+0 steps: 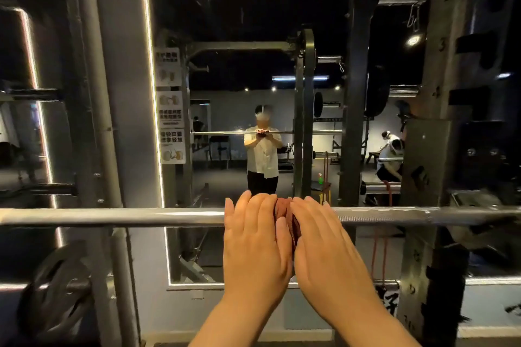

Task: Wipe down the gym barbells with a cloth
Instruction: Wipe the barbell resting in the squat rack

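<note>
A silver barbell (pixel 112 216) runs level across the view, racked at chest height in a power rack. A reddish-brown cloth (pixel 285 214) is wrapped over the bar near its middle. My left hand (pixel 255 236) lies over the bar and the cloth's left side, fingers fairly straight and reaching over the top. My right hand (pixel 324 239) covers the cloth's right side the same way. Both hands press the cloth against the bar; most of the cloth is hidden under them.
A rack upright (pixel 423 149) with numbered holes stands at the right, and another post (pixel 95 121) at the left. A weight plate (pixel 59 287) hangs low left. A wall mirror (pixel 253 93) ahead reflects me, the bar and other people.
</note>
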Tool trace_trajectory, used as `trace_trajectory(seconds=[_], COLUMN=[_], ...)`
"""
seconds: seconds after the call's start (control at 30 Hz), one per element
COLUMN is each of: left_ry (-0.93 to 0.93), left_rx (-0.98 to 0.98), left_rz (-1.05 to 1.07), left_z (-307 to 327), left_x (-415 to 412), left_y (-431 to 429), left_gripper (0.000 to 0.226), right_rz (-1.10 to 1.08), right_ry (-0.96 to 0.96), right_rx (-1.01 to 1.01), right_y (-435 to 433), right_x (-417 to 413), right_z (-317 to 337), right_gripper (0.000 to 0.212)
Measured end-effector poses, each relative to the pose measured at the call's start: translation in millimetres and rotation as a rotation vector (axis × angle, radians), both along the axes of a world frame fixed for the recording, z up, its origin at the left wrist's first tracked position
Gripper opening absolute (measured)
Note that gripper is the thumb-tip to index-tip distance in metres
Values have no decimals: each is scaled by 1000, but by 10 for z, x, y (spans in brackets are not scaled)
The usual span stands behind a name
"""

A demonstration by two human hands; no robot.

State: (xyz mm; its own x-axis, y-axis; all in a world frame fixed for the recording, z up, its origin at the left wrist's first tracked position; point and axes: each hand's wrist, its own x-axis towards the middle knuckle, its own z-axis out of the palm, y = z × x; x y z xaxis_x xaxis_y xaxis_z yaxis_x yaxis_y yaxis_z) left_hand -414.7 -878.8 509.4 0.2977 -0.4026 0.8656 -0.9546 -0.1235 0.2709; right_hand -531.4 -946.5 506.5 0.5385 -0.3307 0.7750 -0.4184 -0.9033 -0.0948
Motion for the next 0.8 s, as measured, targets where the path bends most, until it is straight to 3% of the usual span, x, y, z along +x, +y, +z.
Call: trace_trajectory(seconds=[0.1,0.33,0.5,0.6,0.8], left_ry=[-69,146,-14,-110,19], left_rx=[68,-64,7,61,-37], left_rz=[62,56,-81,-48,11], left_z=[-8,18,6,-29,-41], left_x=[173,161,50,242,187], left_y=[109,29,-15,92,51], left_gripper=[43,39,42,45,41], right_rz=[-35,-46,-20,-19,9], right_ry=[35,-8,-49,-55,-86], right_rx=[-22,10,-15,-20,-22], right_y=[-7,0,-67,-71,-93], right_x=[-54,41,-8,12,29], right_z=[-4,-31,-62,-81,-76], right_gripper=[61,70,67,69,62])
